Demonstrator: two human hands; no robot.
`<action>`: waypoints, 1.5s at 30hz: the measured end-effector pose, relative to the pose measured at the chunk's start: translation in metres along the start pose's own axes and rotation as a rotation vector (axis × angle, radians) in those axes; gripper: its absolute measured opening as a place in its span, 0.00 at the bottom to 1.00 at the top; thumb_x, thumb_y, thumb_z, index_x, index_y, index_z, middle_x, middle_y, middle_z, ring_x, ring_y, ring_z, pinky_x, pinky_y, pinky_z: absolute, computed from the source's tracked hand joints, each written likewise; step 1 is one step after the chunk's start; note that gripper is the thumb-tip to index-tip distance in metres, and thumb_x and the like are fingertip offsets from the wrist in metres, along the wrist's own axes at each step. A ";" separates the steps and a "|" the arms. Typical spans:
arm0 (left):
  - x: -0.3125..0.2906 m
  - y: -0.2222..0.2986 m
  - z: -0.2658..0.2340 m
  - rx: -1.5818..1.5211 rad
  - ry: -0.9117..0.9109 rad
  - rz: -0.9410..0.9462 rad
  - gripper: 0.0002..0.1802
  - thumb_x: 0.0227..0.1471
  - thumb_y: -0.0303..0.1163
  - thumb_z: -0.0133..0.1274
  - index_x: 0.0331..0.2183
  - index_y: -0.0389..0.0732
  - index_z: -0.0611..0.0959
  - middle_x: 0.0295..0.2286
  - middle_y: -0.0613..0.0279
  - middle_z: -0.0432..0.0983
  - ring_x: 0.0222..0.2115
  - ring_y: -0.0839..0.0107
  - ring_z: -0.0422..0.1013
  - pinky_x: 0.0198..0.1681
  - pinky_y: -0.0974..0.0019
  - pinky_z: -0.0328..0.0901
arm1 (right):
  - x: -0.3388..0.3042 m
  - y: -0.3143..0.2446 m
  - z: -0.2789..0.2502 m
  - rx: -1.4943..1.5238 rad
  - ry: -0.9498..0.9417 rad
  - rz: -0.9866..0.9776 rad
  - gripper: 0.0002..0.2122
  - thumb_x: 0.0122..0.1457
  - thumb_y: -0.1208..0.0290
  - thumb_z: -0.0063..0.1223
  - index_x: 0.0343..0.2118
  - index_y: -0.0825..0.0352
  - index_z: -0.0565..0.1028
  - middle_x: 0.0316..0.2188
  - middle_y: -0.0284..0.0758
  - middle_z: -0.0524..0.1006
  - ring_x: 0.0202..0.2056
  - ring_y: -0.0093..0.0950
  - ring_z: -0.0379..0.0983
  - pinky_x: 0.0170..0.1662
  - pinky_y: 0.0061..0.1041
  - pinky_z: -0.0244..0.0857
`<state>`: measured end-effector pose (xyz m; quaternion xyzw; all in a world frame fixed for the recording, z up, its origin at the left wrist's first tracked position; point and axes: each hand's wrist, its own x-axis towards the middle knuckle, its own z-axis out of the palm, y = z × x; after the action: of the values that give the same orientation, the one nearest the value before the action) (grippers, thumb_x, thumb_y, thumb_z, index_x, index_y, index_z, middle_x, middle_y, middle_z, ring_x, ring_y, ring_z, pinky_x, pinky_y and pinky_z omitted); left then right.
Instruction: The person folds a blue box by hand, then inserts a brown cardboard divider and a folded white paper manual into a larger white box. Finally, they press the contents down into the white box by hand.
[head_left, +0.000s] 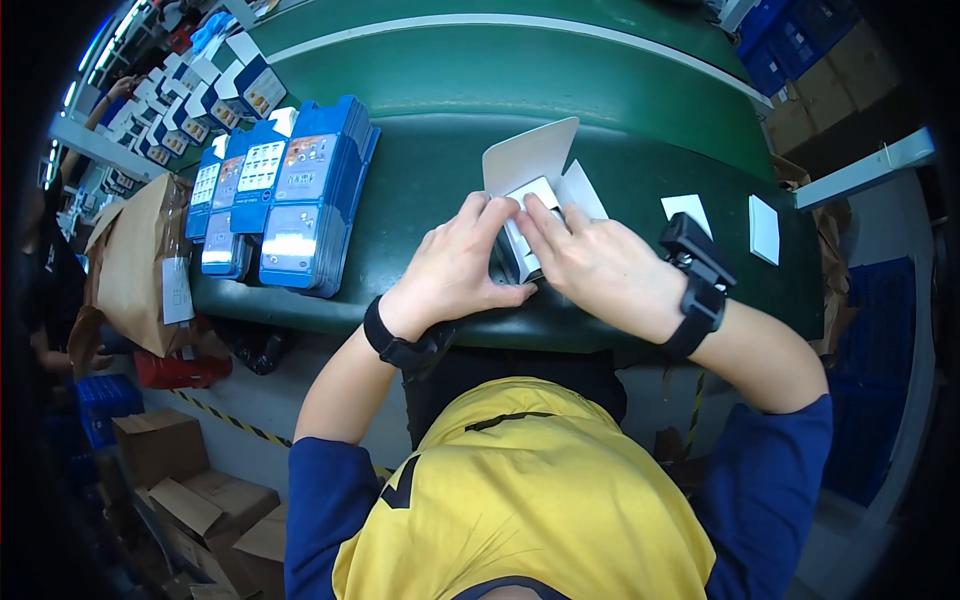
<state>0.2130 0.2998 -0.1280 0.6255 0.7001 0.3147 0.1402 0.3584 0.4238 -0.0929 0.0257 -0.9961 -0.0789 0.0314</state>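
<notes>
Mid-step in closing up a small white carton [528, 195] at the near edge of the green belt [640, 90], top flap standing open toward the far side. Left hand [455, 265] curled round the carton's left side, fingers bent against it, thumb along the belt edge; right hand [600, 262] pressing from the right, fingers laid flat over the top panel. Both gripping the carton between them, contents hidden under the fingers. Probably at the folding of the inner flaps; next likely needing the side flaps held down and the tall flap brought over and tucked. Stacks of flat blue cartons [300, 200] lying to the left, two white cards [765, 228] to the right, well apart
</notes>
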 end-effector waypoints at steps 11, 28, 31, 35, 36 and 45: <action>0.008 0.007 -0.006 0.032 -0.176 -0.091 0.42 0.29 0.36 0.65 0.49 0.44 0.65 0.39 0.48 0.65 0.36 0.46 0.69 0.37 0.54 0.67 | 0.026 0.033 -0.013 0.286 -0.508 -0.336 0.11 0.53 0.72 0.45 0.39 0.64 0.74 0.36 0.37 0.77 0.38 0.33 0.75 0.41 0.34 0.69; 0.004 -0.002 0.006 -0.070 -0.048 -0.014 0.48 0.29 0.35 0.63 0.55 0.48 0.59 0.43 0.49 0.64 0.41 0.47 0.68 0.42 0.54 0.67 | 0.046 0.043 -0.007 0.429 -0.574 -0.126 0.14 0.48 0.79 0.47 0.37 0.61 0.78 0.28 0.40 0.78 0.33 0.38 0.75 0.38 0.34 0.68; 0.005 -0.002 0.008 -0.055 -0.019 0.022 0.48 0.30 0.36 0.63 0.55 0.49 0.59 0.41 0.48 0.64 0.37 0.46 0.69 0.38 0.53 0.68 | 0.035 0.042 -0.004 0.370 -0.568 -0.129 0.10 0.46 0.76 0.47 0.30 0.63 0.79 0.27 0.43 0.78 0.33 0.40 0.75 0.38 0.35 0.68; 0.005 -0.004 0.006 -0.038 -0.022 0.034 0.48 0.30 0.36 0.63 0.55 0.49 0.59 0.40 0.48 0.63 0.36 0.46 0.69 0.39 0.53 0.68 | 0.054 0.037 0.000 0.247 -0.781 -0.193 0.10 0.48 0.75 0.47 0.32 0.63 0.79 0.29 0.42 0.78 0.35 0.39 0.75 0.39 0.35 0.68; 0.005 -0.004 0.006 -0.036 -0.021 0.035 0.48 0.30 0.36 0.63 0.55 0.49 0.59 0.40 0.48 0.63 0.36 0.46 0.69 0.39 0.53 0.68 | 0.057 0.037 0.009 0.281 -0.777 -0.217 0.11 0.49 0.75 0.45 0.33 0.63 0.79 0.30 0.42 0.78 0.36 0.39 0.75 0.40 0.34 0.67; 0.000 -0.002 0.007 -0.109 0.004 0.025 0.51 0.30 0.35 0.63 0.57 0.51 0.56 0.42 0.50 0.63 0.39 0.47 0.69 0.41 0.53 0.67 | 0.044 0.053 -0.027 0.340 -0.558 -0.058 0.13 0.44 0.78 0.48 0.34 0.63 0.80 0.28 0.41 0.78 0.33 0.37 0.75 0.38 0.32 0.68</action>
<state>0.2151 0.3015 -0.1347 0.6249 0.6744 0.3553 0.1690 0.3143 0.4690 -0.0557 0.0365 -0.9640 0.0835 -0.2496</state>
